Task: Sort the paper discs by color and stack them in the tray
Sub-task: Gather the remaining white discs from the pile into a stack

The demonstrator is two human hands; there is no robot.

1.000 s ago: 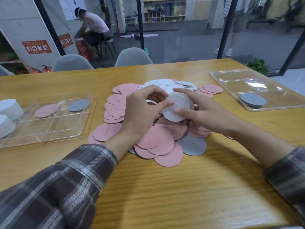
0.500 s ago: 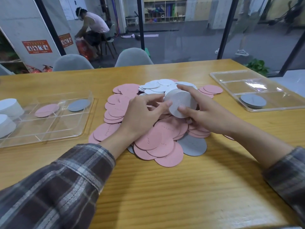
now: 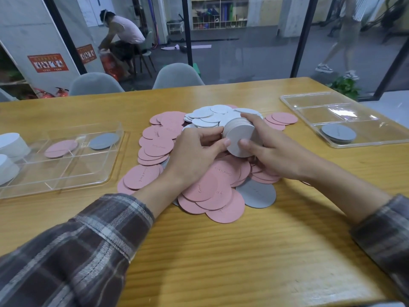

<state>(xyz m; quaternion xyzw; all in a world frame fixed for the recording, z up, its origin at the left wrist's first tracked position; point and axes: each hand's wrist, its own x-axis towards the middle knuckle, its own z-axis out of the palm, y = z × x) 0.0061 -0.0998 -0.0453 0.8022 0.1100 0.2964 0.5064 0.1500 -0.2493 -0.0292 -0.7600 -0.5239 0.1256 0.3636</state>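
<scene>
Head view: paper-disc sorting on table (image 3: 221,251).
In left tray (image 3: 55,191): 1 pink disc (image 3: 60,148), 1 grey disc (image 3: 104,140); pile (image 3: 212,189) mostly pink, handwriting illegible; left hand (image 3: 194,158) and right hand (image 3: 272,151) gripping white stack (image 3: 242,138) above pile; in right tray (image 3: 365,144): grey discs (image 3: 338,133).

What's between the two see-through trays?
In the head view: a heap of pink, white and grey discs, where the left hand and right hand hold a white stack.
</scene>
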